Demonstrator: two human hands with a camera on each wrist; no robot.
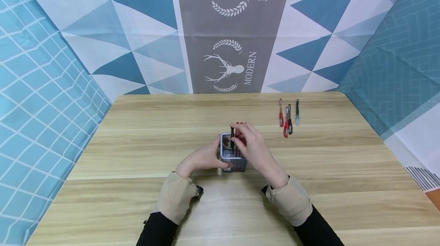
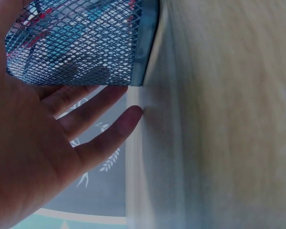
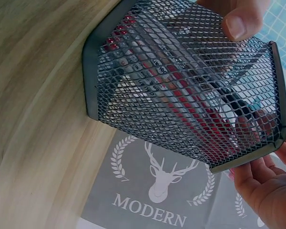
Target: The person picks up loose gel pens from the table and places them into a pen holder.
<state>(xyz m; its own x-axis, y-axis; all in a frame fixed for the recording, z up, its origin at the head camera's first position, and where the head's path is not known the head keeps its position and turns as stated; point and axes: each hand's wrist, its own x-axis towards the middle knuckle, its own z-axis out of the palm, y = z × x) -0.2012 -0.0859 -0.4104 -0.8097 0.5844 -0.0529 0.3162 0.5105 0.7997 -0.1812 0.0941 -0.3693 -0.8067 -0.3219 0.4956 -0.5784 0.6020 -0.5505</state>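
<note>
A dark metal mesh pen holder (image 1: 238, 164) stands on the wooden table in front of me. My left hand (image 1: 206, 156) grips it from the left, thumb on the near side and fingers behind; the left wrist view shows those fingers (image 2: 97, 114) spread along the mesh. Over its mouth, my right hand (image 1: 255, 147) pinches a slim black pen (image 1: 232, 138) upright, its lower part inside the holder. Through the mesh, several red pens (image 3: 183, 98) with printed labels lean together. Right fingers (image 3: 262, 179) show beside the rim in the right wrist view.
At the back right of the table (image 1: 137, 143) lie two red pens (image 1: 281, 118), a black pen (image 1: 290, 120) and a slim dark item with a pale end (image 1: 297, 112). A patterned cloth (image 1: 227, 36) hangs behind the table's far edge.
</note>
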